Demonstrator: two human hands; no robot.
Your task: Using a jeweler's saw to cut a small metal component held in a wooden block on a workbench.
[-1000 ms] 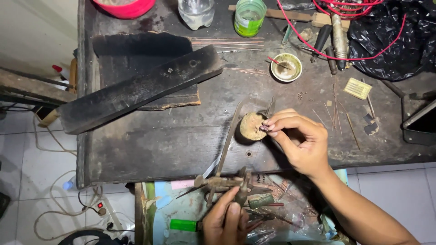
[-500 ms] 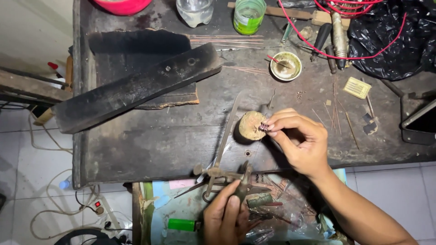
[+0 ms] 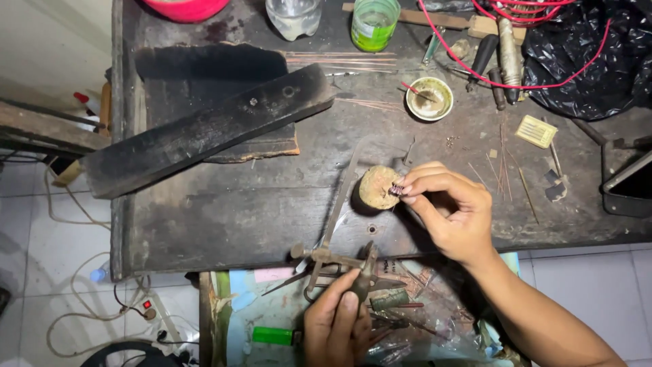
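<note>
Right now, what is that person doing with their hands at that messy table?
A person is working at a dark bench. The right hand pinches a tiny ridged piece against a round tan block. The left hand grips a dark metal tool at the bench's near edge, above an open drawer full of odds and ends. Thin wires, a small bowl and a green cup sit further back.

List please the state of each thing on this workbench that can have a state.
Right hand: pinching a small coiled piece against the round pad.
Left hand: gripping a dark tool.
Small dish: open, stick inside.
Green cup: upright.
Clear bottle: upright.
Black bar: lying tilted.
</note>
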